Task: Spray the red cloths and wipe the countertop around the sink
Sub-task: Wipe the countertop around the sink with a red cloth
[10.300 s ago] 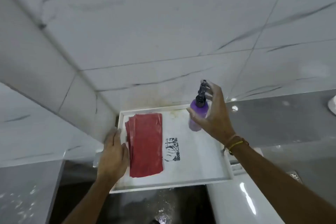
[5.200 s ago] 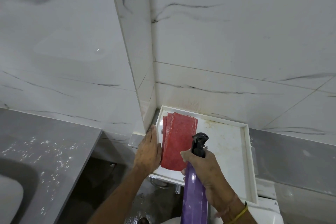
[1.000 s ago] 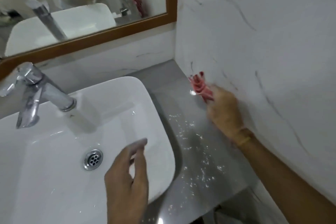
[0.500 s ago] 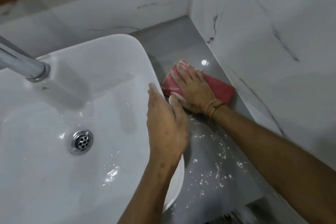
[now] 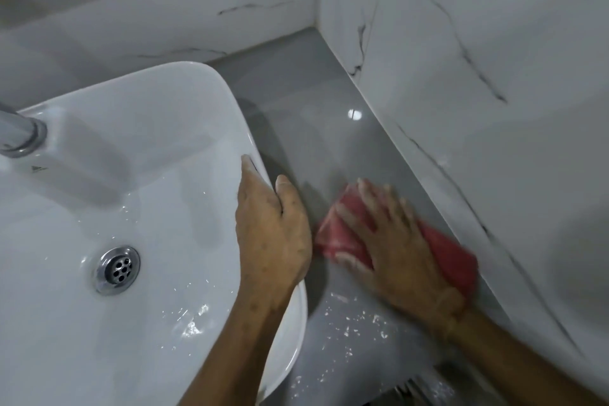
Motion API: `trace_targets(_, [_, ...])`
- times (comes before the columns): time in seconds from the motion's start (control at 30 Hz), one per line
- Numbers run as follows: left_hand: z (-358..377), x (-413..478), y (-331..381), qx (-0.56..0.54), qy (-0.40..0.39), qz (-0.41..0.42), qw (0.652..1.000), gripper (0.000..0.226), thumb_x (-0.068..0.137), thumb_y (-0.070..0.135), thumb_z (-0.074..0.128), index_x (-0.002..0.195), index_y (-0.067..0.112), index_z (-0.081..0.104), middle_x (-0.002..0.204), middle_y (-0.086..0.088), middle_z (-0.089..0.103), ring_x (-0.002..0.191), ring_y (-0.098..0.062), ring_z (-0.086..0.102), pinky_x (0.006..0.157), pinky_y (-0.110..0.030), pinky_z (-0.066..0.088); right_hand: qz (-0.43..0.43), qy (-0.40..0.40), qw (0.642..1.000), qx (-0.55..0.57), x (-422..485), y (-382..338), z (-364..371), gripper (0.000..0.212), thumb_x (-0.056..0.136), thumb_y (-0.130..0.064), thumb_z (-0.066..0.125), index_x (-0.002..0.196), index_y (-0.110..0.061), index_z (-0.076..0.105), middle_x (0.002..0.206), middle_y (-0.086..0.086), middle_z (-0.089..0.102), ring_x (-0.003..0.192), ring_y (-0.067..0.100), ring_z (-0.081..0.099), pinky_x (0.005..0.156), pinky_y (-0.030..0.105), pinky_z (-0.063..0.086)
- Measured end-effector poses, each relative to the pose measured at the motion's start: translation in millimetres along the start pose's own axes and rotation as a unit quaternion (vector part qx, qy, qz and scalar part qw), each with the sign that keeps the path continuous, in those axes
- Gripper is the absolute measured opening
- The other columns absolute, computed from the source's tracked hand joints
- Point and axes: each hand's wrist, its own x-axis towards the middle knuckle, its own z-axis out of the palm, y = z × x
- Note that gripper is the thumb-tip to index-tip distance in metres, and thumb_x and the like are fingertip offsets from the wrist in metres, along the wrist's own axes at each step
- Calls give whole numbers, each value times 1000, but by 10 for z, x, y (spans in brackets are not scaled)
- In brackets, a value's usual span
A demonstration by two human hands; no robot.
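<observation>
Right hand [image 5: 392, 241], fingers splayed flat, presses 1 soft, limp folded red cloth [image 5: 342, 234] onto glossy grey countertop [image 5: 313, 115] between wall and white ceramic sink [image 5: 197, 102], whose rim left hand [image 5: 270, 227] grips; cloth likely bunches unless pinned from above.
</observation>
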Motion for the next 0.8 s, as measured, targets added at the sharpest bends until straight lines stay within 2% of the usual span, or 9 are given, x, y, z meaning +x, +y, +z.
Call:
trace_targets(0.1, [-5, -5, 12, -4, -1, -3, 1000, 56, 102, 29, 30, 153, 15, 11, 161, -4, 24, 147, -21, 25, 122, -38, 22, 29, -6, 1000, 6, 699, 134, -172, 74, 85, -71, 23, 149, -35, 15, 162, 12, 4, 145, 44, 7, 119, 55, 11])
trace_targets(0.23, [-30, 22, 40, -6, 2, -3, 1000, 57, 101, 27, 31, 153, 14, 12, 161, -5, 25, 146, -20, 25, 122, -36, 21, -12, -4, 1000, -13, 1371, -162, -228, 71, 87, -65, 18, 150, -30, 17, 161, 13, 8, 146, 40, 11, 115, 59, 17])
trace_targets(0.3, [-30, 31, 50, -3, 1, -12, 1000, 56, 101, 27, 31, 152, 13, 14, 159, -7, 29, 145, -23, 29, 121, -40, 24, -49, 21, 999, 4, 1239, -404, -153, 69, 88, -57, 15, 149, -26, 16, 160, 17, 13, 146, 39, 13, 114, 59, 19])
trace_targets(0.4, [-37, 0, 54, 2, -5, -19, 1000, 54, 100, 27, 31, 151, 11, 19, 154, -11, 37, 140, -28, 37, 116, -46, 32, -90, 60, 991, 79, 499, -603, 51, 65, 93, -48, 35, 149, -26, 9, 159, 17, 20, 147, 34, 15, 115, 56, 21])
trace_targets(0.53, [-59, -42, 53, 7, -5, -14, 1000, 57, 102, 27, 30, 153, 11, 11, 161, -6, 24, 146, -22, 25, 119, -33, 22, -43, -5, 999, 14, -571, -395, 201, 71, 90, -66, 17, 152, -32, 11, 162, 10, 8, 146, 37, 13, 116, 54, 15])
trace_targets(0.63, [-56, -10, 66, -4, 4, -20, 1000, 55, 102, 28, 31, 152, 12, 15, 159, -7, 28, 144, -24, 30, 118, -35, 25, -13, -17, 999, -41, -479, 88, 67, 68, 90, -65, 19, 151, -36, 9, 163, 6, 6, 146, 35, 14, 119, 52, 10])
trace_targets(0.7, [-44, -2, 68, -17, -1, -21, 1000, 54, 101, 28, 31, 151, 12, 20, 155, -10, 35, 140, -28, 37, 117, -43, 32, 32, -24, 998, -43, -251, 275, -63, 68, 90, -63, 22, 151, -35, 9, 163, 6, 4, 147, 35, 12, 120, 51, 9])
trace_targets(0.8, [-38, -17, 41, -20, -5, -19, 1000, 55, 100, 29, 30, 151, 11, 19, 155, -9, 35, 140, -27, 37, 115, -45, 34, 69, -8, 997, -25, -233, 81, -17, 67, 91, -59, 23, 151, -32, 10, 163, 9, 4, 146, 41, 12, 117, 57, 17])
